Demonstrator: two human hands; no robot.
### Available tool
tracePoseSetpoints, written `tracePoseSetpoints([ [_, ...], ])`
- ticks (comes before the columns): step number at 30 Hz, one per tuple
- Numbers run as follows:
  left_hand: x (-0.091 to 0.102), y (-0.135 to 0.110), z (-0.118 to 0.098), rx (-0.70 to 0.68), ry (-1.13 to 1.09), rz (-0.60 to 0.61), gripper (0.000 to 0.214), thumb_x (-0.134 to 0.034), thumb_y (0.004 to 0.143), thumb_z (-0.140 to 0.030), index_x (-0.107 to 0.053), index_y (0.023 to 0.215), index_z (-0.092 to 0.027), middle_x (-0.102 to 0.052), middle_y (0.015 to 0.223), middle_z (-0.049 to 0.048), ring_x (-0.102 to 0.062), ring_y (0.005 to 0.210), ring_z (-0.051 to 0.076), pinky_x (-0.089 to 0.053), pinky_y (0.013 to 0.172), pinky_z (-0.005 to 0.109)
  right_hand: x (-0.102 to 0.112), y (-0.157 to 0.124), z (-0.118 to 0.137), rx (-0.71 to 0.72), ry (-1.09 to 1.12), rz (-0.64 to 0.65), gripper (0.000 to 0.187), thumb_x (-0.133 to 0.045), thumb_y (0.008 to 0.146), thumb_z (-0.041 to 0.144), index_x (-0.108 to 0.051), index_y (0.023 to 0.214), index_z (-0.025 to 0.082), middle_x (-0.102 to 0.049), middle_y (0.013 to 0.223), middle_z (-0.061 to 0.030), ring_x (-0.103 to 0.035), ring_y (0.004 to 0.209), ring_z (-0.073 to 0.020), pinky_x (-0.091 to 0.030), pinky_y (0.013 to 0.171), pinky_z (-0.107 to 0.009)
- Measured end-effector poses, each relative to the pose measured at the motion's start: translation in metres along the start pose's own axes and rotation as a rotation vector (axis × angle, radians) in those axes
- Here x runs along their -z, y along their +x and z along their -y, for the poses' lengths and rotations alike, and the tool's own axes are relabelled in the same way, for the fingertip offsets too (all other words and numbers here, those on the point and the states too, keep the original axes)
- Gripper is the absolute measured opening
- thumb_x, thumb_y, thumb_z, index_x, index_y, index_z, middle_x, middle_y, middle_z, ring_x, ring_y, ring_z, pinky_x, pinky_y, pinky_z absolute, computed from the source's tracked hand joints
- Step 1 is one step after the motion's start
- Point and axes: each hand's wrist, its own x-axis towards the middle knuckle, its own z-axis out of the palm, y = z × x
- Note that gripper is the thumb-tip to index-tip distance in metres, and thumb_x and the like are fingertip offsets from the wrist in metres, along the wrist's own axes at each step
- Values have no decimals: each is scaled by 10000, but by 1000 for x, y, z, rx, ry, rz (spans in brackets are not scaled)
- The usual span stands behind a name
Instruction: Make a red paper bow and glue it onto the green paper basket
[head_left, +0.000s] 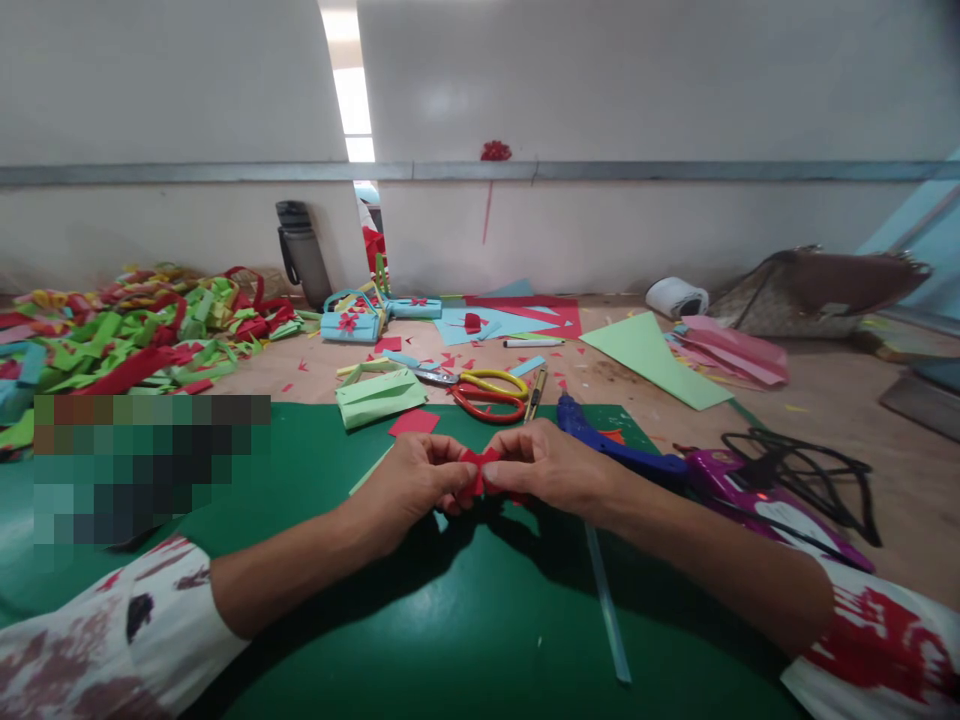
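Observation:
Both my hands meet over the green cutting mat [420, 620]. My left hand [415, 478] and my right hand [551, 468] pinch a small folded red paper piece [478, 470] between their fingertips, holding it just above the mat. The fingers of both hands are closed on it. A clear glue stick [607, 605] lies on the mat under my right forearm.
Scissors with yellow and red handles [480, 390] lie beyond my hands, next to a folded light green paper [379, 397] and a red scrap [413, 422]. A blue and purple glue gun [675, 470] with black cable sits at right. Paper strips [127, 325] pile at left; a grey bottle [302, 252] stands behind.

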Motion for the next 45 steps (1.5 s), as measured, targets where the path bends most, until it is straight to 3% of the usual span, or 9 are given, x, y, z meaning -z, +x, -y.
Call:
tracePoseSetpoints([
  [5,0,0,0,8,-3,17,140,-687,619,-227,-585,612,-132,-583,509,7,-510,467,80,-404,490,191,-2,1,-4,7,-12,-52,113,-580,679,155,-549,571,170,-474,466,66,-349,428,-54,-236,410,-199],
  [17,4,1,0,50,-63,48,155,-656,609,-200,-602,727,-117,-615,626,36,-577,526,100,-449,513,198,-1,0,-2,-2,-18,-79,132,-546,641,109,-543,524,171,-502,465,45,-368,422,-60,-249,410,-211],
  [21,7,2,1,43,-93,62,187,-644,662,-277,-595,754,-122,-602,652,34,-582,548,106,-436,502,192,-1,2,-5,4,-7,-83,128,-547,642,117,-547,528,174,-501,458,47,-371,411,-58,-259,404,-206],
  [26,8,2,2,21,-115,75,391,-601,752,-520,-583,755,-130,-566,649,18,-555,553,105,-448,500,207,-1,2,-6,18,7,-78,114,-555,650,135,-565,543,173,-518,466,46,-388,412,-57,-278,404,-196],
  [31,4,1,1,5,-32,77,370,-791,616,-414,-583,713,-123,-603,636,24,-543,535,93,-431,491,191,-2,1,-7,38,12,-79,96,-572,660,155,-560,566,173,-505,474,55,-373,417,-55,-264,401,-194],
  [36,2,0,-1,-2,-7,69,405,-662,710,-528,-567,682,-135,-597,630,26,-538,531,90,-415,478,183,-3,3,-10,48,-3,-88,122,-561,654,157,-529,538,179,-478,446,60,-365,409,-59,-258,398,-199],
  [45,3,1,-1,33,67,72,173,-676,687,-266,-586,616,-136,-597,544,14,-513,454,79,-419,473,194,-4,-1,-8,38,-47,-63,77,-560,656,128,-580,589,161,-501,488,57,-369,432,-56,-244,402,-198],
])
